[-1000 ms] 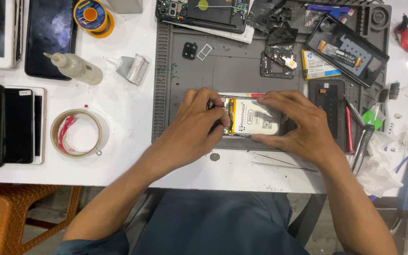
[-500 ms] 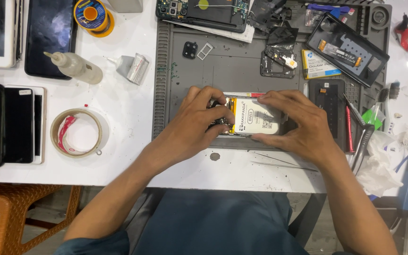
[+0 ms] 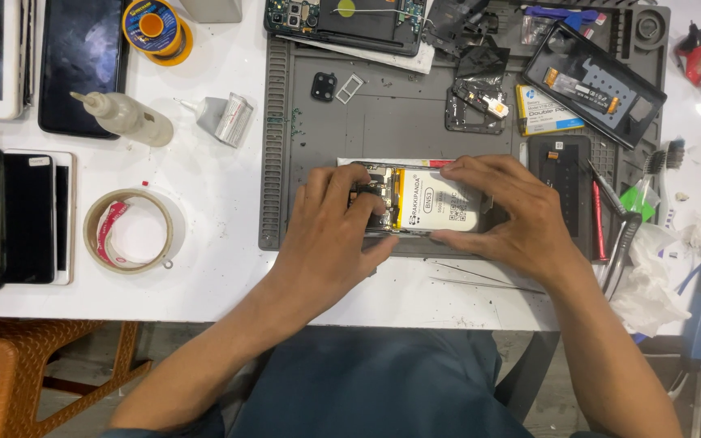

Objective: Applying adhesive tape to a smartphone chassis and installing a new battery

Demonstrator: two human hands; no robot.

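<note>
Both hands rest on an opened phone [image 3: 415,199] that lies on a grey work mat [image 3: 383,122] on the white tabletop [image 3: 212,243]. The left hand [image 3: 334,231] covers the phone's left end, fingers curled down onto its circuit board, thumb pressed along the near edge. The right hand [image 3: 513,215] clasps the right end, fingers over the far edge and thumb on the near edge. Between the 2 hands the phone's white battery [image 3: 440,203] shows. A pair of tweezers [image 3: 480,276] lies just in front of the mat. To the left, well apart, sit a roll of tape [image 3: 127,231], a small glue bottle [image 3: 123,118] and several dark phones [image 3: 18,219]. More phone parts lie along the mat's far edge.
</note>
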